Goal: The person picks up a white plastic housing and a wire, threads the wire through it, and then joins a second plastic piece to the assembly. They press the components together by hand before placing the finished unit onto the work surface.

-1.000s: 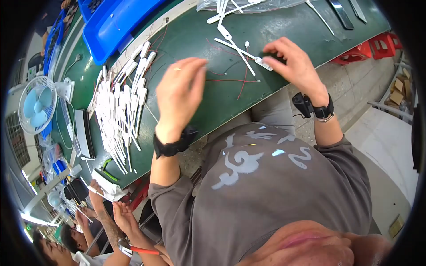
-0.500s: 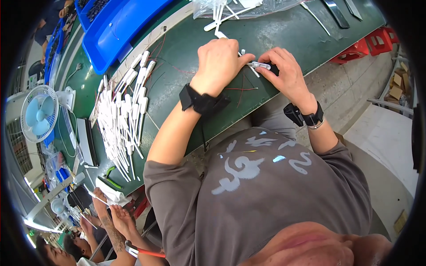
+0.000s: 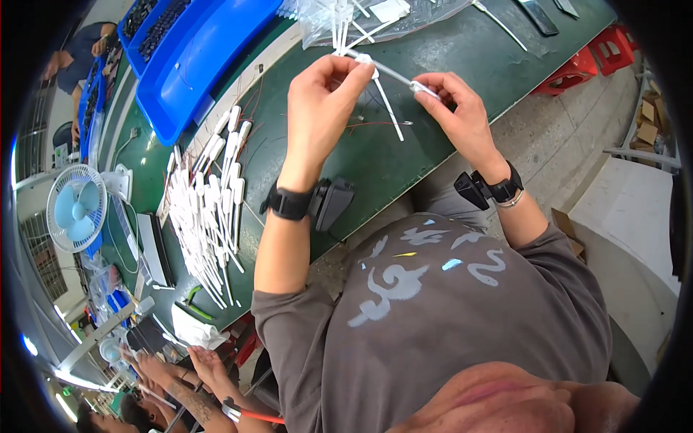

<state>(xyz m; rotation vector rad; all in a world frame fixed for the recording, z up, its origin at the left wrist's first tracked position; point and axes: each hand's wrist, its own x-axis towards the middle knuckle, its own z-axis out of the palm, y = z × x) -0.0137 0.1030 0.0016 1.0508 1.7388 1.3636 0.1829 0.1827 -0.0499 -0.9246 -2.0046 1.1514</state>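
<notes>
Over the green table (image 3: 289, 130), my two hands hold a thin white plastic stick (image 3: 392, 73) with a wider oval head. My right hand (image 3: 460, 119) pinches the oval head between thumb and fingers. My left hand (image 3: 321, 105) has thumb and forefinger closed near the stick's other end, by a small white piece (image 3: 364, 58); its exact grip is partly hidden. Below them, a second white stick (image 3: 390, 112) lies on the table, beside a thin red wire (image 3: 372, 124). A large pile of similar white sticks (image 3: 209, 209) with thin wires lies left of my left forearm.
A blue bin (image 3: 206, 61) stands at the back left. More white sticks lie on a clear plastic bag (image 3: 426, 25) at the far side. Green-handled cutters (image 3: 196, 307), a white cloth (image 3: 195, 330) and a fan (image 3: 77, 208) are left. Co-workers' hands (image 3: 209, 366) show lower left; red stools (image 3: 613, 50) stand right.
My left hand has moved left and turned, its thumb drawing away from my right hand. The stick's thin stem now shows stretched between both hands. The view has shifted slightly.
</notes>
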